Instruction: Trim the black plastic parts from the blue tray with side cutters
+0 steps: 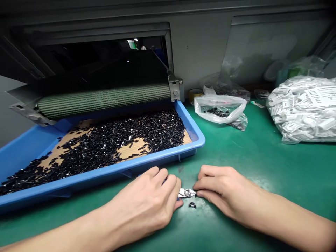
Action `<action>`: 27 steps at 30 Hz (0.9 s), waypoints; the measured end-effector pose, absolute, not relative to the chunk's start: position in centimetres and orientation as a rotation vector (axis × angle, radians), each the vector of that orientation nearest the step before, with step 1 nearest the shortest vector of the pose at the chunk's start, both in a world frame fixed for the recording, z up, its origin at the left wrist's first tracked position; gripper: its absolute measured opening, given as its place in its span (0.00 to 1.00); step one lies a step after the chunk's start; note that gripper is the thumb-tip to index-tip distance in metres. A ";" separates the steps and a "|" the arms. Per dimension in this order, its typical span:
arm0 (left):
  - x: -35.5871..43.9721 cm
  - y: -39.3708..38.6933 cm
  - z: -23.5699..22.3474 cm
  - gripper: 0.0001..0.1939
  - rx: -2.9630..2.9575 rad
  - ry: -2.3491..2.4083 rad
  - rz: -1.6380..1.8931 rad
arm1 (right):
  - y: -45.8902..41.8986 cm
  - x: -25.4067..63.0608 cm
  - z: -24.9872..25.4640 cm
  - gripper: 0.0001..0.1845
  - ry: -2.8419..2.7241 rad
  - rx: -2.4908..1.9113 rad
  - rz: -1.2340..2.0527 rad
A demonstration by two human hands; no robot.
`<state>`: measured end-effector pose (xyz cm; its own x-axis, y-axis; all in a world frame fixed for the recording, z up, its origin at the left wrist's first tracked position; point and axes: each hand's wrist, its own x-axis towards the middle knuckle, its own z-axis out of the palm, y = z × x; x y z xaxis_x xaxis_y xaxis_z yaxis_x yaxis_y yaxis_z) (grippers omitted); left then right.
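My left hand is wrapped round a pair of small flush cutters, whose silver jaws point right; blue shows at the handle. My right hand has its thumb and fingers pinched together at the tip of the jaws. A tiny dark piece seems to be between those fingertips, mostly hidden by them. Just below the jaws, a small black half-round part lies on the green table surface.
A blue tray full of small black parts on cardboard stands at the left, under a conveyor belt. Behind sits an open plastic bag with black bits. A big clear bag of white parts is at the right.
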<state>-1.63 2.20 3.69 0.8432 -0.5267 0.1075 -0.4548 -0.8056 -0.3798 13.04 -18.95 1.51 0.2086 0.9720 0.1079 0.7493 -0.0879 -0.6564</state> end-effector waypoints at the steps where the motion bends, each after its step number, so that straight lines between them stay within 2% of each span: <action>1: -1.8 2.2 3.6 0.14 -2.700 0.712 -0.294 | -19.2 13.2 1.8 0.11 -1.599 -1.895 0.491; 7: -4.5 2.2 3.3 0.17 -2.932 0.459 -0.390 | -20.6 14.0 3.2 0.09 -1.591 -1.926 0.607; 11: -5.6 0.6 2.8 0.25 -2.898 0.452 -0.583 | -20.9 14.4 3.5 0.12 -1.587 -1.937 0.609; 14: -5.6 -0.8 2.6 0.27 -2.858 0.443 -0.572 | -20.8 14.6 3.5 0.09 -1.597 -1.969 0.599; 18: -5.2 -1.3 2.9 0.25 -2.877 0.392 -0.389 | -20.7 14.6 3.3 0.10 -1.648 -2.007 0.561; 21: -4.9 -1.0 2.6 0.24 -2.853 0.407 -0.432 | -20.7 14.5 3.1 0.13 -1.666 -2.010 0.519; 27: -3.8 -1.3 2.0 0.20 -2.876 0.346 -0.417 | -20.7 13.8 2.8 0.12 -1.741 -1.952 0.389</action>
<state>-3.76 -1.27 2.02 0.9323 -0.2602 0.2513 -0.1995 -0.9494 -0.2427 13.84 -20.66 2.81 0.1448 0.9834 0.1097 0.8431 -0.0646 -0.5339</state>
